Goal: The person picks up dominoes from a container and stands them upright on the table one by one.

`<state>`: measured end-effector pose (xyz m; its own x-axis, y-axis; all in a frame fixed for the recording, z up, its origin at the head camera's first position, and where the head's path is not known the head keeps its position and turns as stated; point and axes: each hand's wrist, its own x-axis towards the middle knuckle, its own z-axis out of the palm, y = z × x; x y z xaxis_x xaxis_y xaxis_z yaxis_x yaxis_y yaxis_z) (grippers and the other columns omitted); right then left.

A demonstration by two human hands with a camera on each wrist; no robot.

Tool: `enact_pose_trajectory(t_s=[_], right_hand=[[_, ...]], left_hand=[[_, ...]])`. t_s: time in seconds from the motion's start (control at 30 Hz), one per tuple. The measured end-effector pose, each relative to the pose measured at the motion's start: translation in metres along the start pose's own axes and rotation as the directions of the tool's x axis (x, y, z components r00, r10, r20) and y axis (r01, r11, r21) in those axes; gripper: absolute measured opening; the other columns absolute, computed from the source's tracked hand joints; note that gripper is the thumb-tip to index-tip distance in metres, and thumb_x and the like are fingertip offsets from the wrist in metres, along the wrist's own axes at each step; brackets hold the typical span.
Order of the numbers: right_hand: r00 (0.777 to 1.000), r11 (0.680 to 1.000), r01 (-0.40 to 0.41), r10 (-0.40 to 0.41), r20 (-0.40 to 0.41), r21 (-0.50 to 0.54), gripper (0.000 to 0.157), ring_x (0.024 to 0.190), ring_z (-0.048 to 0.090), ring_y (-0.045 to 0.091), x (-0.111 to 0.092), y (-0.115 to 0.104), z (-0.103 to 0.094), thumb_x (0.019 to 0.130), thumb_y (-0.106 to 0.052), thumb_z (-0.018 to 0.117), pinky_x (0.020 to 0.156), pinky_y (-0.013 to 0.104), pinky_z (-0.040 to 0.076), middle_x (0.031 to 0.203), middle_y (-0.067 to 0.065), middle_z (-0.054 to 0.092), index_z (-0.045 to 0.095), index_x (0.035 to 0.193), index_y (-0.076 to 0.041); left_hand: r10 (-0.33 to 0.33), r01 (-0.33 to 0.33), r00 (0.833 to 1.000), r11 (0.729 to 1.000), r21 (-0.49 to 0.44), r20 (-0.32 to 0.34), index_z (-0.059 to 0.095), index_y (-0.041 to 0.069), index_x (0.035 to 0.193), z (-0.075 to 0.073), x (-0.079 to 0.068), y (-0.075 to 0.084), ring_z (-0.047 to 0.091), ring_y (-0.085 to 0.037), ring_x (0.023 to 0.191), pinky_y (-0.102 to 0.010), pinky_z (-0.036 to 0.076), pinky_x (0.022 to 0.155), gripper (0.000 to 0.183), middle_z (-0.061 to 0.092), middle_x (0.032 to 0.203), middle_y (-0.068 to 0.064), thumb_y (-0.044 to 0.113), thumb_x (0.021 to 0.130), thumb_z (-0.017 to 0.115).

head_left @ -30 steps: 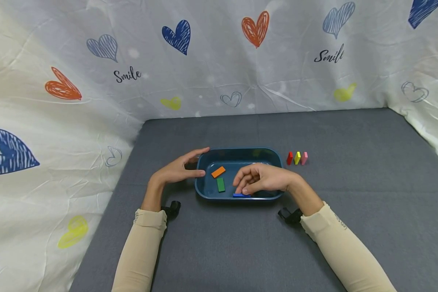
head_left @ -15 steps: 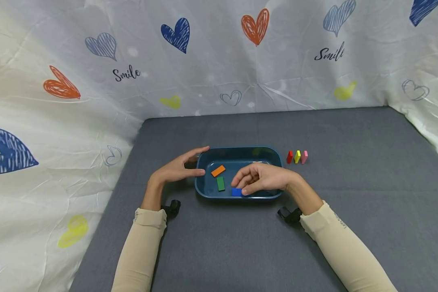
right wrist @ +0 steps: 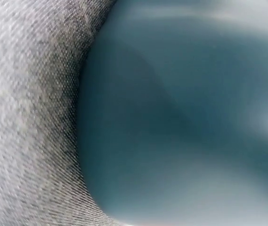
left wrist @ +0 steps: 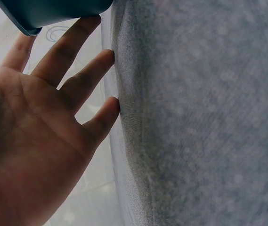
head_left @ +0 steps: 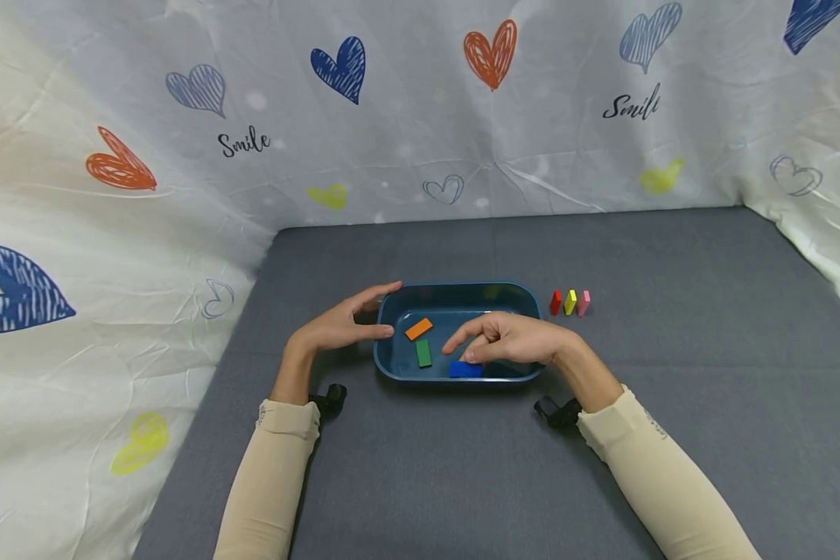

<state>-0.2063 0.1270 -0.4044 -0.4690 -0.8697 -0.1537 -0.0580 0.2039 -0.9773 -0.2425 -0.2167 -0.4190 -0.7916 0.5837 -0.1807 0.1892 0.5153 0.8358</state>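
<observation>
In the head view, my left hand (head_left: 339, 323) rests at the left end of a dark teal tray (head_left: 385, 365), thumb and forefinger spread along its rim. Its fingers (left wrist: 60, 56) look straight in the left wrist view, where the tray (left wrist: 58, 9) meets them. Over the tray's right half reaches my right hand (head_left: 511, 340), forefinger stretched out, thumb tip at the top edge of a blue block (head_left: 465, 370). That block lies by the near wall. An orange block (head_left: 418, 329) and a green block (head_left: 423, 354) lie in the left half.
Right of the tray, a red block (head_left: 556, 302), a yellow block (head_left: 570, 302) and a pink block (head_left: 584, 302) stand in a row on the grey tablecloth (head_left: 672, 311). A white printed curtain (head_left: 406, 140) hangs behind and at the sides. The right wrist view holds just the tray wall (right wrist: 181, 117) and cloth.
The blue block, first edge-on under my right fingertips, has turned to show its broad face and shifted slightly. My right forefinger has straightened away from it. The left hand stays put.
</observation>
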Motion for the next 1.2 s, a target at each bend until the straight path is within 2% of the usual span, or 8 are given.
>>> enact_pose_trajectory(t_s=[0.2, 0.4, 0.5, 0.6, 0.67, 0.83, 0.97, 1.2], right_hand=[[1.0, 1.0, -0.001, 0.002, 0.007, -0.014, 0.036, 0.043, 0.029, 0.011, -0.0014, -0.0011, -0.0007, 0.106, -0.014, 0.055, 0.053, 0.023, 0.031, 0.053, -0.005, 0.034, 0.058, 0.137, 0.003], [1.0, 1.0, -0.017, 0.017, 0.026, 0.0, 0.037, 0.047, 0.033, 0.014, -0.0018, -0.0006, -0.0015, 0.105, -0.011, 0.056, 0.061, 0.029, 0.037, 0.054, -0.007, 0.041, 0.057, 0.138, 0.005], [0.999, 0.999, -0.025, 0.024, 0.037, 0.026, 0.038, 0.062, 0.053, 0.012, -0.0023, -0.0002, -0.0018, 0.104, -0.01, 0.058, 0.073, 0.029, 0.046, 0.064, -0.009, 0.062, 0.056, 0.139, 0.006], [0.999, 0.998, -0.016, 0.014, 0.047, 0.054, 0.04, 0.091, 0.067, 0.007, -0.0024, 0.0008, -0.0022, 0.102, -0.007, 0.061, 0.088, 0.025, 0.052, 0.094, -0.005, 0.079, 0.055, 0.138, 0.008], [0.999, 0.997, -0.011, 0.007, 0.051, 0.071, 0.041, 0.104, 0.069, 0.007, -0.0022, 0.0015, -0.0021, 0.1, -0.004, 0.063, 0.092, 0.024, 0.055, 0.113, 0.002, 0.078, 0.054, 0.137, 0.01], [0.998, 0.999, -0.003, 0.0, 0.063, 0.051, 0.043, 0.111, 0.069, 0.011, -0.0022, 0.0012, -0.0006, 0.097, -0.004, 0.067, 0.094, 0.028, 0.058, 0.127, 0.016, 0.071, 0.056, 0.136, 0.011], [0.998, 1.0, 0.011, -0.012, 0.066, 0.016, 0.042, 0.112, 0.068, 0.015, -0.0023, 0.0004, 0.0002, 0.096, -0.006, 0.069, 0.094, 0.03, 0.058, 0.129, 0.019, 0.068, 0.059, 0.134, 0.008], [0.996, 0.997, 0.073, -0.072, 0.052, -0.025, 0.038, 0.101, 0.066, 0.016, -0.0032, 0.0018, -0.0013, 0.096, -0.007, 0.07, 0.088, 0.029, 0.059, 0.123, 0.023, 0.067, 0.064, 0.13, 0.007]], left_hand=[[-0.003, 0.003, 1.0, 1.0, -0.003, 0.0, 0.03, 0.041, 0.159, 0.0002, 0.0004, -0.0001, 0.032, -0.04, 0.152, -0.07, 0.029, 0.117, 0.078, 0.022, 0.169, 0.003, 0.03, 0.095, 0.074], [-0.008, 0.008, 1.0, 1.0, -0.003, -0.003, 0.03, 0.039, 0.16, -0.0006, -0.0002, 0.0003, 0.031, -0.041, 0.152, -0.07, 0.03, 0.116, 0.079, 0.022, 0.17, 0.002, 0.03, 0.095, 0.074], [-0.006, 0.006, 1.0, 1.0, 0.003, -0.004, 0.03, 0.04, 0.159, -0.0008, 0.0, 0.0, 0.032, -0.04, 0.152, -0.069, 0.03, 0.116, 0.079, 0.023, 0.169, 0.003, 0.031, 0.095, 0.074], [-0.005, 0.005, 1.0, 1.0, 0.005, -0.005, 0.031, 0.041, 0.159, -0.0007, 0.0003, -0.0002, 0.033, -0.04, 0.152, -0.069, 0.03, 0.117, 0.078, 0.023, 0.169, 0.003, 0.032, 0.095, 0.074], [-0.005, 0.005, 1.0, 1.0, 0.004, -0.005, 0.031, 0.042, 0.159, -0.0005, 0.0005, -0.0004, 0.033, -0.04, 0.152, -0.069, 0.03, 0.117, 0.078, 0.023, 0.169, 0.003, 0.032, 0.095, 0.074], [-0.008, 0.008, 1.0, 1.0, 0.003, -0.006, 0.031, 0.042, 0.159, 0.0001, 0.0012, -0.0007, 0.032, -0.04, 0.152, -0.069, 0.03, 0.117, 0.078, 0.023, 0.169, 0.003, 0.032, 0.095, 0.074], [-0.009, 0.009, 1.0, 1.0, 0.004, -0.007, 0.031, 0.04, 0.159, 0.0002, 0.0012, -0.0002, 0.032, -0.04, 0.152, -0.069, 0.03, 0.116, 0.079, 0.023, 0.169, 0.003, 0.032, 0.094, 0.075], [-0.007, 0.007, 1.0, 1.0, 0.013, -0.007, 0.03, 0.038, 0.16, 0.0002, 0.0005, -0.0013, 0.032, -0.04, 0.152, -0.069, 0.03, 0.116, 0.079, 0.023, 0.169, 0.003, 0.033, 0.094, 0.075]])
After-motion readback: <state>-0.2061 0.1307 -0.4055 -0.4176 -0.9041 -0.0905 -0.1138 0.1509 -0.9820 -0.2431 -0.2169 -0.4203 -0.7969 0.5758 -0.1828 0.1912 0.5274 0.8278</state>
